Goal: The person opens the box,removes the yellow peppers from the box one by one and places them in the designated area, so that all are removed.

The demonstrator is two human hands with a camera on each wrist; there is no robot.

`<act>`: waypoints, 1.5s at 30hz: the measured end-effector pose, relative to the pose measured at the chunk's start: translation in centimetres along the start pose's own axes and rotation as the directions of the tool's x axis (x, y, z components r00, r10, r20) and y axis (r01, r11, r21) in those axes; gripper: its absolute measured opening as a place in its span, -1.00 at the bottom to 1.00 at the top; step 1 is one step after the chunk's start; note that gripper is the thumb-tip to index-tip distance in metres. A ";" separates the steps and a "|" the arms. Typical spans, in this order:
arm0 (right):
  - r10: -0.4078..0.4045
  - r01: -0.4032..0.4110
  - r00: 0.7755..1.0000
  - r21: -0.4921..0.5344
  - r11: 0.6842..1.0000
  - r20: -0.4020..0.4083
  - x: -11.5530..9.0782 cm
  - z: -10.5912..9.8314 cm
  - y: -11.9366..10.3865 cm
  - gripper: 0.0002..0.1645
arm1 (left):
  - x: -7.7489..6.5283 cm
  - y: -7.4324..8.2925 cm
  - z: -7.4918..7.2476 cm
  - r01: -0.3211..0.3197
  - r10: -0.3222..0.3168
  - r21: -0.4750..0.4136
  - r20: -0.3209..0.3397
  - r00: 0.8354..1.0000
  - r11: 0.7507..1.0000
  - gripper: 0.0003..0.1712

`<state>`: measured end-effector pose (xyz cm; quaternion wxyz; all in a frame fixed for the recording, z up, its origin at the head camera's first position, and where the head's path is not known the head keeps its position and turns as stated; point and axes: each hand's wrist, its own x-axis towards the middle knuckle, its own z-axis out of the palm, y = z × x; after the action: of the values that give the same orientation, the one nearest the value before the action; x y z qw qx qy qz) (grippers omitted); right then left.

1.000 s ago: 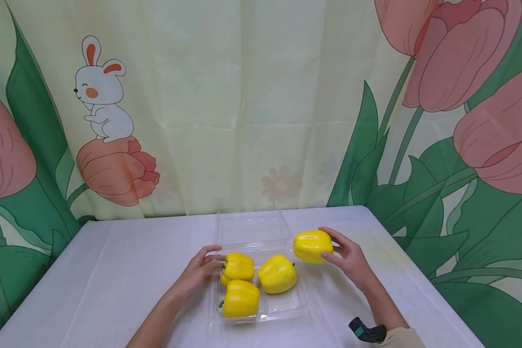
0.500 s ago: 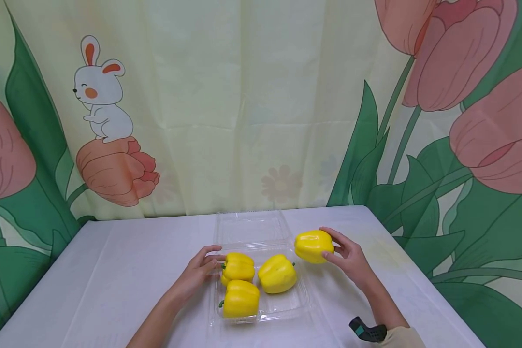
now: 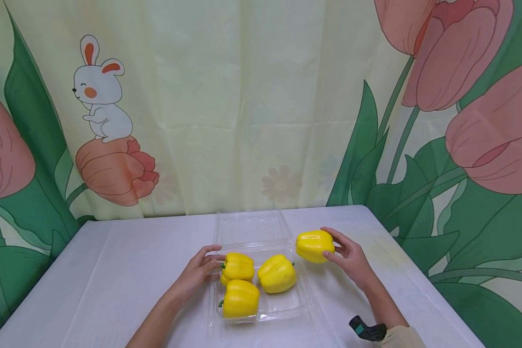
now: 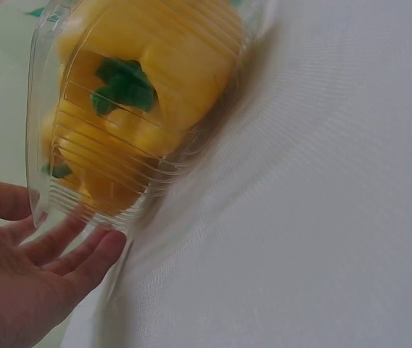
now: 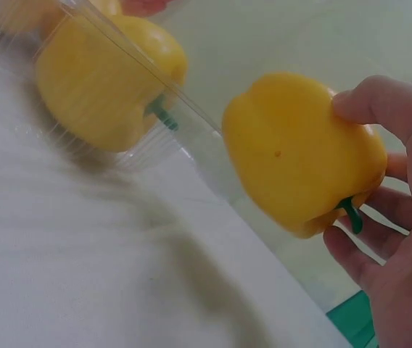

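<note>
right hand [image 3: 351, 256]: gripping a yellow pepper [image 3: 315, 246], lower frame right of centre | left hand [image 3: 196, 271]: fingers loose, touching the clear box [image 3: 282, 305], lower middle | last second: pepper crept barely right, so it's still outside the box

Table [image 3: 126, 270], covered with a white cloth [image 3: 91, 299]. Lying directly on the cloth: one clear plastic container, opened out, well apart from the left and right edges. Its lid [image 3: 252, 231] lies at the far edge; its tray [image 3: 282, 305] adjoins on the near side.
</note>
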<state>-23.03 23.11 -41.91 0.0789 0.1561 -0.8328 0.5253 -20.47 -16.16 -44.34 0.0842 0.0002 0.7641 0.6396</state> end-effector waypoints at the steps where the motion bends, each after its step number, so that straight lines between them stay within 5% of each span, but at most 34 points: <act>1: 0.002 -0.002 1.000 0.000 1.000 -0.001 0.0 0.0 0.0 -0.26 | 0.0 0.0 0.0 0.000 0.000 0.001 0.000 1.000 1.000 -0.56; 45: 0.096 -0.095 0.995 -0.041 0.995 0.021 0.2 0.1 1.8 -0.18 | 0.1 -0.1 0.1 -0.006 0.006 -0.009 -0.005 1.000 1.000 -0.56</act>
<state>-23.79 23.72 -43.40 0.0471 0.1203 -0.8506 0.5097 -20.59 -16.10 -44.51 0.0802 0.0004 0.7614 0.6434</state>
